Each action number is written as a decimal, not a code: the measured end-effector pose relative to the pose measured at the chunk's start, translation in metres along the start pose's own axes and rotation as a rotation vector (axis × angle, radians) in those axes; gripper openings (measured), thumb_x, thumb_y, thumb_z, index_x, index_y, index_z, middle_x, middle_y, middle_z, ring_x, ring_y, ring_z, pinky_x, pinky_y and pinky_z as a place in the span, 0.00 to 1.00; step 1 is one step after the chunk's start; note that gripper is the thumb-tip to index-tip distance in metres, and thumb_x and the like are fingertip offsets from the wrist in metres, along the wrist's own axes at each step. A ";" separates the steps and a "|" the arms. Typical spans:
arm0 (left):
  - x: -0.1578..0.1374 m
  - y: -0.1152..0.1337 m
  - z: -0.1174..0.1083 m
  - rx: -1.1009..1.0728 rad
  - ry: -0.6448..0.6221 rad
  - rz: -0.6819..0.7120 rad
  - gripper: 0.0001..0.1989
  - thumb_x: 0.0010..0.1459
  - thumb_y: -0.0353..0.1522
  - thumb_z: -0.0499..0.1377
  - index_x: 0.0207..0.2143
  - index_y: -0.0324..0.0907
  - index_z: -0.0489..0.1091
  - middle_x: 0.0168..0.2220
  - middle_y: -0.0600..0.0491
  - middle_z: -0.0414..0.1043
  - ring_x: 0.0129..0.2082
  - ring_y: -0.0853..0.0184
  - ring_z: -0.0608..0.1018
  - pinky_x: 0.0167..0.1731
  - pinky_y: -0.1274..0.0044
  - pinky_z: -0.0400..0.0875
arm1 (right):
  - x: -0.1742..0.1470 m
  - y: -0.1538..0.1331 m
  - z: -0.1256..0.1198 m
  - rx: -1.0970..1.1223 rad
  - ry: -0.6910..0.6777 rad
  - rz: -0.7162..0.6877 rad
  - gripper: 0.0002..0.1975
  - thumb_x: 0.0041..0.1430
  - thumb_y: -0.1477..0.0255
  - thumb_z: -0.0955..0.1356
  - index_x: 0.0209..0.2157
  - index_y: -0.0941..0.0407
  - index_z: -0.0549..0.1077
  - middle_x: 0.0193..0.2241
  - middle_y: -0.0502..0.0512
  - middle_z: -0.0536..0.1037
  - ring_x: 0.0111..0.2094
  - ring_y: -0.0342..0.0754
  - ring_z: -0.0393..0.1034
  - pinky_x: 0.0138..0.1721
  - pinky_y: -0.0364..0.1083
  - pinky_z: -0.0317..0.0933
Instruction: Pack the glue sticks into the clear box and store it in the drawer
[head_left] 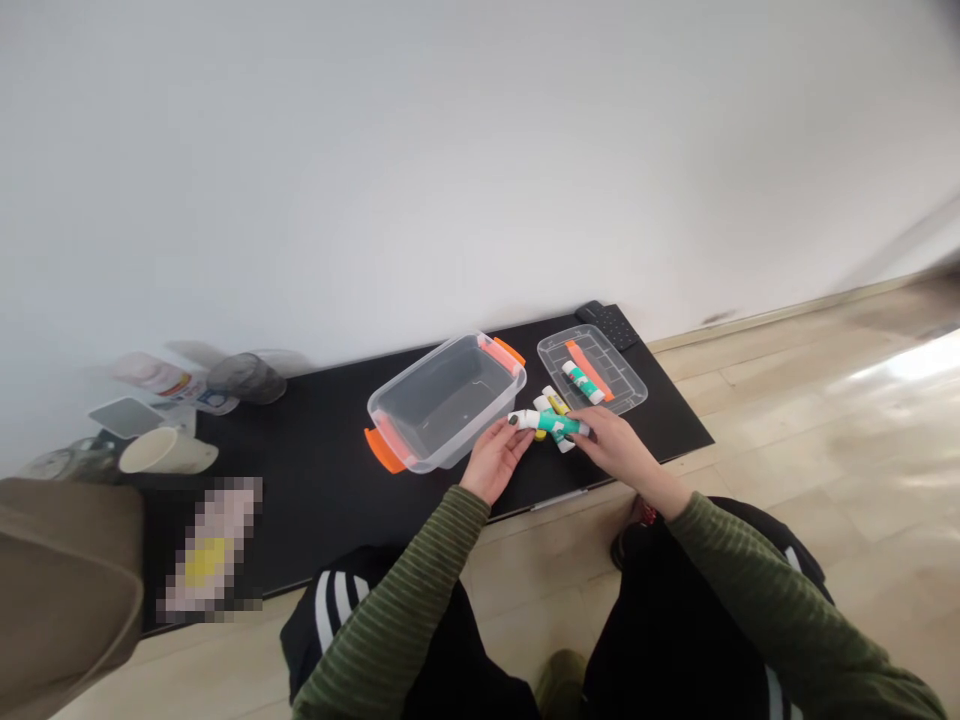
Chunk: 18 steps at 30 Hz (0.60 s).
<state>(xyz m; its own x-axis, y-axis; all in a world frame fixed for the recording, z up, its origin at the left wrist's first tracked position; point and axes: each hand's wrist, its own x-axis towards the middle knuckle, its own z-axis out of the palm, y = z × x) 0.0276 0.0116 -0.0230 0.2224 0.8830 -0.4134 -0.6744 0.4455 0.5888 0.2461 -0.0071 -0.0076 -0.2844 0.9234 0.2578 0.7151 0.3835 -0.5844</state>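
1. Along the white wall point(450, 150) stands a black table point(315, 440).
2. On it sits an open, clear plastic box point(450, 400) with orange latches point(384, 452).
3. Right of that lies a clear lid point(628, 385).
4. Left hand point(495, 458) pinches the white end of a green-and-white glue stick point(553, 423) near the box; right hand point(613, 442) pinches the green end.
5. Another glue stick point(583, 382) rests on the lid.

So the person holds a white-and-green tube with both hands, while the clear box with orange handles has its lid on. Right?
Not quite: the lid is off. The head view shows it lying on the black table, to the right of the clear box with orange handles. The left hand and right hand do hold the white-and-green tube.
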 end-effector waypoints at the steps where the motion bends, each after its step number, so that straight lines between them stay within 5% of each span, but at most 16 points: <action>1: 0.000 0.000 0.000 0.010 -0.005 0.006 0.05 0.54 0.25 0.65 0.35 0.36 0.75 0.37 0.49 0.80 0.39 0.68 0.81 0.54 0.70 0.72 | 0.001 0.001 -0.001 -0.003 0.009 -0.017 0.13 0.63 0.70 0.65 0.49 0.55 0.72 0.43 0.59 0.77 0.46 0.53 0.70 0.48 0.50 0.65; 18: -0.007 0.001 0.002 0.130 -0.089 0.047 0.15 0.49 0.32 0.70 0.40 0.37 0.76 0.42 0.49 0.78 0.43 0.67 0.79 0.57 0.68 0.68 | -0.001 -0.009 -0.009 0.091 0.044 -0.047 0.15 0.63 0.71 0.65 0.50 0.55 0.73 0.45 0.60 0.77 0.46 0.52 0.70 0.46 0.51 0.67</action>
<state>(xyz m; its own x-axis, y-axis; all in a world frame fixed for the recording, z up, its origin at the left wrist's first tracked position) 0.0262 0.0064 -0.0182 0.2584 0.9103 -0.3233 -0.5898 0.4137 0.6935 0.2459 -0.0117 0.0048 -0.2865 0.9034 0.3192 0.6402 0.4284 -0.6377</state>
